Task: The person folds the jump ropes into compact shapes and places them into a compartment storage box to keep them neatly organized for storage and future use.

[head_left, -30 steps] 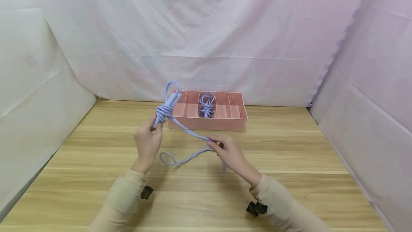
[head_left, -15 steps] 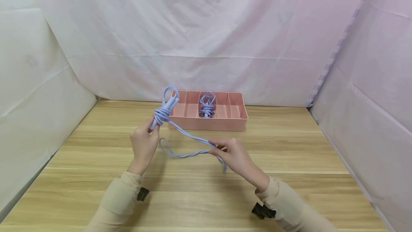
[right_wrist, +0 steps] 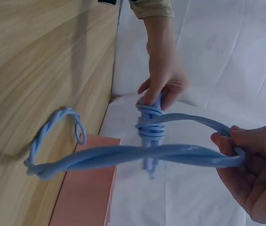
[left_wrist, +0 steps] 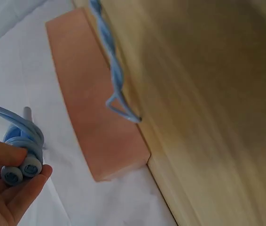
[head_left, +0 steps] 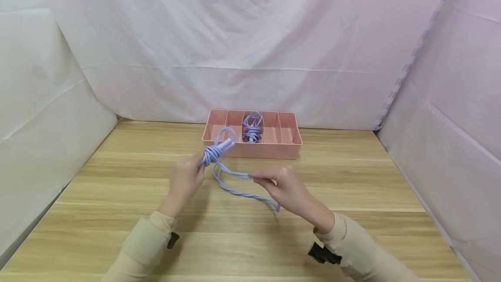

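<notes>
My left hand (head_left: pixel 185 181) grips the lower ends of the two handles of a light blue jump rope (head_left: pixel 212 154), raised above the table. Several turns of cord wrap the handles, and a small loop sticks out beyond them. In the left wrist view, two round handle ends (left_wrist: pixel 31 166) show between thumb and fingers. My right hand (head_left: pixel 287 187) pinches the doubled cord (right_wrist: pixel 203 156) between thumb and fingertips, to the right of the bundle. A twisted length of loose cord (head_left: pixel 244 194) hangs below and ends in a loop.
A pink divided box (head_left: pixel 260 151) stands at the back of the wooden table (head_left: pixel 235 247). Its middle compartment holds another wrapped blue jump rope (head_left: pixel 252 129). White cloth (head_left: pixel 235 34) hangs behind and on both sides.
My left hand has moved right and lower with the wrapped handles, which lean more to the right. The right hand has shifted slightly right, and the hanging cord has swung right.
</notes>
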Tool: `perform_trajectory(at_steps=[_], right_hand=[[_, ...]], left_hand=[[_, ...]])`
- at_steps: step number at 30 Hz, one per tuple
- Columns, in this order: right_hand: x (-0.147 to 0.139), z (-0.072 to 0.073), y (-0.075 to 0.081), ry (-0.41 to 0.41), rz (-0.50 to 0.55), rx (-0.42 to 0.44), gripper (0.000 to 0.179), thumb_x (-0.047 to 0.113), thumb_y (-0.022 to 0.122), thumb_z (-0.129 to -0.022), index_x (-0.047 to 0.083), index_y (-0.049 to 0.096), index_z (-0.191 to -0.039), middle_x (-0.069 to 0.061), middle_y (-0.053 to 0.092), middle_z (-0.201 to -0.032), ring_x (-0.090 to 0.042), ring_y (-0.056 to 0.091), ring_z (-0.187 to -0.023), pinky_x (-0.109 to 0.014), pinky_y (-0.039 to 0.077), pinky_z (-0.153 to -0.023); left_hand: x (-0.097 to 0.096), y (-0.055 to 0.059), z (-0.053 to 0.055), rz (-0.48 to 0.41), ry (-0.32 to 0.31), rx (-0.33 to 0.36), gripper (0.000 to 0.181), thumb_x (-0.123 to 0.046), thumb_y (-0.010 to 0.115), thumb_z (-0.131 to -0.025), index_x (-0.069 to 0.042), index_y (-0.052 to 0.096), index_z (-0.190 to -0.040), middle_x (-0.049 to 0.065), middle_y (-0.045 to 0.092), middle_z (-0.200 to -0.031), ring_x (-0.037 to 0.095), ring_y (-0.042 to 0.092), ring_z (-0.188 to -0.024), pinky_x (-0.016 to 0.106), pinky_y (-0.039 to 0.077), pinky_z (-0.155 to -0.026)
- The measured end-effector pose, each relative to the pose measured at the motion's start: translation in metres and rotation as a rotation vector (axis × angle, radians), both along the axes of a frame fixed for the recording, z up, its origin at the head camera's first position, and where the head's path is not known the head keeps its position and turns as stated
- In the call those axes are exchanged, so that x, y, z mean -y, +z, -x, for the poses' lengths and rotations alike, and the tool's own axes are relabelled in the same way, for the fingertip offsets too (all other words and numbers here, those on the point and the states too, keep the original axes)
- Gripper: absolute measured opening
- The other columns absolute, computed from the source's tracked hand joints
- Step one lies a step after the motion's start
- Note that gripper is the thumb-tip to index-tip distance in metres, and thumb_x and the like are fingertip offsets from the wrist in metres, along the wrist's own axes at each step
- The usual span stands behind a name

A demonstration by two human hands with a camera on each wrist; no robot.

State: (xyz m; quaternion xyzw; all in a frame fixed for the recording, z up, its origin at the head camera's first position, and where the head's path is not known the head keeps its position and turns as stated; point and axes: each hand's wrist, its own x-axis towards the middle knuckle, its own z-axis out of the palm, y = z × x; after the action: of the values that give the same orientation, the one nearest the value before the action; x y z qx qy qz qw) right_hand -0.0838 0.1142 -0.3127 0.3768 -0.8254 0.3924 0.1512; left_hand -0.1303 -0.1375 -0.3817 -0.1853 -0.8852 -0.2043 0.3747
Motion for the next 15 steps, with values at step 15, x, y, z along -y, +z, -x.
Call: perform_trajectory(at_steps=[15], right_hand=[[-0.011,0.028,0.003,0.094,-0.073,-0.336,0.012,-0.001,0.068,-0.074,0.006,0.072,-0.084,0.000,0.069,-0.078,-0.009,0.059,-0.066,-0.016,0.045,-0.056]], left_hand=[[-0.015,-0.012,-0.028,0.435,-0.372,0.225,0.033,-0.002,0.075,-0.063,-0.006,0.068,-0.095,0.005,0.068,-0.079,0.016,0.059,-0.055,0.021,0.047,-0.046]])
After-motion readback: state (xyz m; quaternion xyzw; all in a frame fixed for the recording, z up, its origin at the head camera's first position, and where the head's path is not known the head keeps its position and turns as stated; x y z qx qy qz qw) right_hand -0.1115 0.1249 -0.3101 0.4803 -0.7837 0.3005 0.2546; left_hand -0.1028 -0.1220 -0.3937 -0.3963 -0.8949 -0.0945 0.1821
